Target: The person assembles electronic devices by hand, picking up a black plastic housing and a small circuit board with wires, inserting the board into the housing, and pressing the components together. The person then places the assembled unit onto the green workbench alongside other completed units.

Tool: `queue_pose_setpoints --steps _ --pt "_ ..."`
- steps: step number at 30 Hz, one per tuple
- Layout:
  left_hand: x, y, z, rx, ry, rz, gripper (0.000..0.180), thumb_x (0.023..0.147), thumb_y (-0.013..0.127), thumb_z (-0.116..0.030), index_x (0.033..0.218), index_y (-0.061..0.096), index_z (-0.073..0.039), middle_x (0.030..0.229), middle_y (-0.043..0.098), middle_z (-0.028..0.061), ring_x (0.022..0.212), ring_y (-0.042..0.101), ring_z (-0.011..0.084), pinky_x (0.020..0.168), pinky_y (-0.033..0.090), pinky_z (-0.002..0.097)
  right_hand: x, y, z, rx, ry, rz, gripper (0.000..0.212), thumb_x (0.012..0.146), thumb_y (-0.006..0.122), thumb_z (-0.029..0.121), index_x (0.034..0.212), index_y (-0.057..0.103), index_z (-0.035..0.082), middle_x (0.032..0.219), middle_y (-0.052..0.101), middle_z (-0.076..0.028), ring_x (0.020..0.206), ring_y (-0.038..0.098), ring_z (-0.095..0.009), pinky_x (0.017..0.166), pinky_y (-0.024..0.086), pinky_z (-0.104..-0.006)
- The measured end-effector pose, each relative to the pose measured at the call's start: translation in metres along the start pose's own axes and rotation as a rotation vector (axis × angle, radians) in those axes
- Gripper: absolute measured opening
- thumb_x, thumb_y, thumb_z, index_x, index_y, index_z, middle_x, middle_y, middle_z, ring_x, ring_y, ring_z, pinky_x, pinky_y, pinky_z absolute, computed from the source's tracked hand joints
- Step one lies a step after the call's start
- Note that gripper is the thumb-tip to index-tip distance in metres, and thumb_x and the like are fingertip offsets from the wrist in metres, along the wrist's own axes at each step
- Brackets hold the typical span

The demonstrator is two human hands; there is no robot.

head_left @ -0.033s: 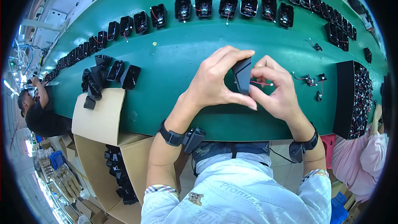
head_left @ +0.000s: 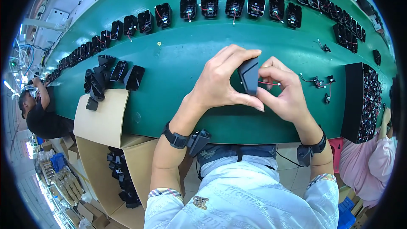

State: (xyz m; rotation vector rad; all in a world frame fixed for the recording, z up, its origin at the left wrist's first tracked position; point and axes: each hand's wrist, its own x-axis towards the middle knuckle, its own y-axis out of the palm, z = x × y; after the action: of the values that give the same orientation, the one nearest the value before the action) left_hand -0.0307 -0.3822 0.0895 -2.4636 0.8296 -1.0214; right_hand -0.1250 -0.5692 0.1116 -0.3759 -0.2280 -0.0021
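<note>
My left hand (head_left: 218, 78) grips a black plastic housing (head_left: 249, 76) with slanted faces, fingers over its far end and thumb along its near end. The housing is tilted, so its inside is turned from view. My right hand (head_left: 286, 91) is curled against the housing's right side, thumb and index finger at its edge. Whatever the fingertips pinch is hidden there. A thin red wire (head_left: 268, 83) with a small white plug runs from the housing toward my right palm. Small wired parts (head_left: 319, 82) lie on the green table (head_left: 190, 125) right of my right hand.
Rows of black housings (head_left: 234, 6) with wires inside line the table's far side. More housings (head_left: 99, 78) are piled at left, above an open cardboard box (head_left: 101, 110). A black bin (head_left: 352, 101) of small wired parts stands at right. Other people (head_left: 44, 116) sit at both sides.
</note>
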Motion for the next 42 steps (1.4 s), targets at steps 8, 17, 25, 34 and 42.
queue_pose_setpoints --steps 8,17,25,34,42 --pt "0.000 0.004 -0.008 0.129 0.042 -0.153 0.089 0.050 0.098 -0.056 0.113 0.072 0.001 0.094 0.068 0.0122 0.083 0.068 0.0251 0.071 0.057 0.0360 -0.001 0.006 -0.022 0.578 0.340 0.125 0.005 0.086 0.073 0.000 0.091 0.071 -0.001 0.088 0.056 0.003 0.076 0.051 -0.005 0.068 0.043 -0.0212" --pt "-0.003 0.002 -0.008 -0.081 -0.022 -0.123 0.079 0.051 0.097 -0.052 0.102 0.071 0.003 0.088 0.066 0.0110 0.076 0.064 0.0252 0.068 0.053 0.0348 0.003 0.005 -0.011 0.485 0.239 0.157 0.011 0.085 0.075 -0.001 0.096 0.071 -0.003 0.094 0.061 -0.001 0.082 0.057 -0.007 0.074 0.048 -0.0234" --pt "-0.004 -0.001 -0.007 -0.171 -0.029 -0.114 0.076 0.053 0.096 -0.052 0.099 0.070 0.003 0.088 0.065 0.0124 0.078 0.065 0.0267 0.070 0.053 0.0353 0.000 0.005 -0.018 0.527 0.233 0.159 0.008 0.083 0.077 -0.002 0.090 0.072 -0.002 0.088 0.059 -0.001 0.080 0.052 -0.008 0.071 0.043 -0.0235" --pt "-0.007 0.003 -0.004 -0.197 -0.056 -0.104 0.074 0.056 0.094 -0.052 0.100 0.070 0.003 0.090 0.064 0.0127 0.081 0.065 0.0276 0.073 0.054 0.0366 -0.002 0.010 -0.016 0.453 0.269 0.118 0.008 0.085 0.076 -0.001 0.091 0.072 -0.002 0.093 0.059 -0.002 0.084 0.054 -0.009 0.074 0.046 -0.0252" --pt "-0.011 0.016 -0.004 -0.193 -0.156 -0.043 0.079 0.078 0.082 -0.056 0.127 0.061 0.002 0.117 0.064 0.0187 0.100 0.067 0.0367 0.085 0.057 0.0426 -0.001 0.012 -0.018 0.452 0.264 -0.055 0.009 0.088 0.073 -0.002 0.096 0.072 -0.006 0.094 0.061 -0.004 0.085 0.056 -0.010 0.074 0.047 -0.0239"
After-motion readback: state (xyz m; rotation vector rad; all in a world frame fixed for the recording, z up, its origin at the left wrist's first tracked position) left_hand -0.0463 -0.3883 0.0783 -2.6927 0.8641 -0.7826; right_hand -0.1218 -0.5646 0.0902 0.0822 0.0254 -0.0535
